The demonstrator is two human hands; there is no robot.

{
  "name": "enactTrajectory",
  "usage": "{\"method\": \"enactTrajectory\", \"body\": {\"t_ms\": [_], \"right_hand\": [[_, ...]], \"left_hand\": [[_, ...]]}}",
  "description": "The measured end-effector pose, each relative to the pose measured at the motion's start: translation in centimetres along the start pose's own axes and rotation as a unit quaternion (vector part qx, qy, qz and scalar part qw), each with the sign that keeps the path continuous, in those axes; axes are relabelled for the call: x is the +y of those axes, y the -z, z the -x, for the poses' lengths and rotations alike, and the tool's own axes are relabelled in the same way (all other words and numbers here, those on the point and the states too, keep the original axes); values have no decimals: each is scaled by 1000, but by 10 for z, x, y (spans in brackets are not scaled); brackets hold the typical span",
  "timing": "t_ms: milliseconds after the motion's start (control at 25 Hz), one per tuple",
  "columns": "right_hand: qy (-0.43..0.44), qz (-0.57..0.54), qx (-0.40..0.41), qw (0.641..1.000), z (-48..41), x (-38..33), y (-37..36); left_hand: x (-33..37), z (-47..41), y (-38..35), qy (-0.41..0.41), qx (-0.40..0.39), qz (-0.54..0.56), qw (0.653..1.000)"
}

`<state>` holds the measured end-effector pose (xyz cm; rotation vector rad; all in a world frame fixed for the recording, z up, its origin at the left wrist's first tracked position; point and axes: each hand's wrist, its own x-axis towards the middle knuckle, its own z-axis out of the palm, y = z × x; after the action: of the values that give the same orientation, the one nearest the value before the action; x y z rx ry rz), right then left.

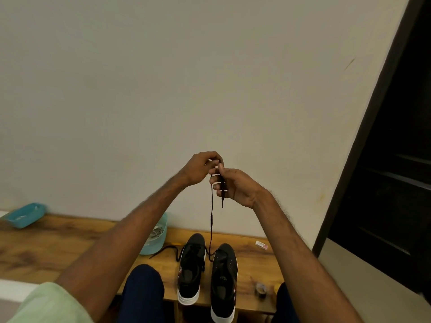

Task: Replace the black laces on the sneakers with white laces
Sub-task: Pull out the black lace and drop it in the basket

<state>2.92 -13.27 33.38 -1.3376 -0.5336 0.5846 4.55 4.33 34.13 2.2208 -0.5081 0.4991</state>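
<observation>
Two black sneakers with white soles stand side by side on the wooden bench: the left sneaker point(191, 266) still laced in black, the right sneaker point(224, 278) with its eyelets bare. A black lace point(211, 220) runs taut from the right sneaker's toe end up to my raised hands. My left hand point(202, 167) pinches the lace's top. Just below, my right hand point(233, 185) grips the lace, and a short end hangs from it. Another black lace end point(163, 250) trails left of the left sneaker.
A light blue tub point(156, 238) with white laces inside sits behind my left arm. A teal tray point(24, 215) lies at the bench's far left. A small white box point(261, 245) and a small round tin point(260, 289) lie right of the sneakers. A dark shelf stands at right.
</observation>
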Motion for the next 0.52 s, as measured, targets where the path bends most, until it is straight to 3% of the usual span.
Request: {"method": "enactTrajectory", "body": {"t_ms": [160,320,520], "right_hand": [[27,-24,-33,999,-3,-2,-12],[91,-123,19,988,-16,-21,-19],[184,-150,31,971,-30,-34,-3]], "left_hand": [[6,11,-2,-18,-35,60,997],[13,20,-10,80,-60,194,976],[14,26,-14,98,-91,180,974]]}}
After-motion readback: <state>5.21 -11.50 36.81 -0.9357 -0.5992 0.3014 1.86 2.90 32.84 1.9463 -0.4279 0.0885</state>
